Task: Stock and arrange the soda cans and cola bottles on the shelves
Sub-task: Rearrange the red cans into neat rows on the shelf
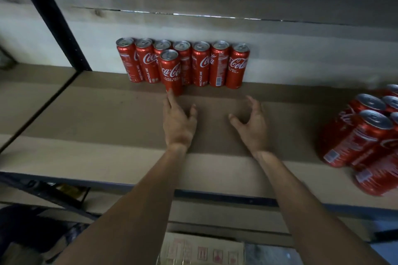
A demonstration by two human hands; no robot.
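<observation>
A row of several slim red cola cans (201,63) stands upright against the back wall of the brown shelf (97,114). One more red can (171,71) stands just in front of that row. My left hand (177,119) reaches toward it, and its straight forefinger touches the can's base. My right hand (251,121) hovers over the shelf to the right, its fingers spread and holding nothing. A cluster of red cans (366,135) stands at the shelf's right end, blurred.
A dark metal upright (51,15) bounds the shelf on the left. The shelf's blue front rail (226,197) runs below my forearms. A cardboard box (202,251) sits on a lower level beneath. Bare board lies between the two can groups.
</observation>
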